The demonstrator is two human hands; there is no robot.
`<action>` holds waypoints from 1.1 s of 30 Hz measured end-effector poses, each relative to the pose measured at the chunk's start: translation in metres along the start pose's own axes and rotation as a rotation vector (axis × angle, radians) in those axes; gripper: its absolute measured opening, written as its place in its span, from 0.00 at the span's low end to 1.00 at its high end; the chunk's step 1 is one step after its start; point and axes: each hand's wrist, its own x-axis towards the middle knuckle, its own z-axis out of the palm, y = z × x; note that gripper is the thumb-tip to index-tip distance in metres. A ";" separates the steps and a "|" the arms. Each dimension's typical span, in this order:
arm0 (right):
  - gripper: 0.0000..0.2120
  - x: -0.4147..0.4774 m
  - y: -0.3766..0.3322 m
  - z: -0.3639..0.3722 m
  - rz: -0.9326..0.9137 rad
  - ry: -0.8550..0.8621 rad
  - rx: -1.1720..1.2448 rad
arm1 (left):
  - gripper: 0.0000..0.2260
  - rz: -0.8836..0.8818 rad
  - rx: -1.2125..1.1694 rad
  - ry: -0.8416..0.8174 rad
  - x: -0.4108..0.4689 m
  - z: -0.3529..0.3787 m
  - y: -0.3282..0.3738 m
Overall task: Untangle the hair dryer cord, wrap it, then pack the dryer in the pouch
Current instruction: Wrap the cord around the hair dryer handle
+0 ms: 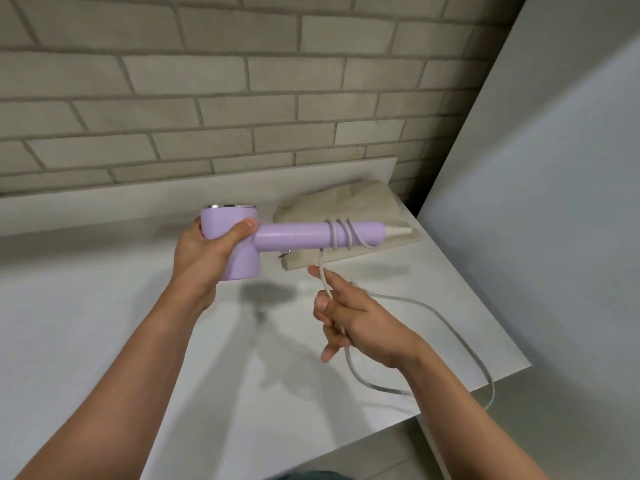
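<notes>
Above white counter: left hand grips lilac hair dryer head, handle horizontal, three cord turns on it; right hand pinches slack. Wrap step underway; next: feed more loops, keep tension. Beige pouch behind, unused

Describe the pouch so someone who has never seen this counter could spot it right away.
Follow the brick wall down to the far right corner of the white counter. There lies the pouch, a flat beige fabric bag, partly hidden behind the lilac hair dryer. It is the only soft, cloth thing there.
</notes>
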 end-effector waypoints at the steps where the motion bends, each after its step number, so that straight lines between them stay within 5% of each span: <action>1: 0.25 -0.003 -0.002 -0.001 0.008 -0.016 -0.048 | 0.23 0.008 0.010 0.033 0.000 0.001 -0.001; 5: 0.21 -0.020 -0.013 -0.012 0.073 -0.047 -0.204 | 0.27 0.039 0.127 0.124 0.000 0.001 -0.008; 10: 0.15 -0.024 -0.036 -0.049 0.005 -0.016 -0.867 | 0.29 0.113 0.363 0.146 -0.008 0.003 -0.016; 15: 0.15 -0.012 -0.049 -0.073 -0.166 0.181 -1.229 | 0.25 0.176 0.506 0.025 -0.017 0.009 -0.022; 18: 0.13 -0.004 -0.050 -0.085 -0.433 0.285 -1.403 | 0.26 0.198 0.521 -0.050 -0.019 0.008 -0.023; 22: 0.15 0.003 -0.047 -0.096 -0.566 0.406 -1.411 | 0.30 0.202 0.498 -0.114 -0.022 0.002 -0.021; 33: 0.15 0.039 -0.012 -0.114 -0.512 0.266 -1.017 | 0.29 0.173 0.298 -0.281 -0.029 -0.011 -0.019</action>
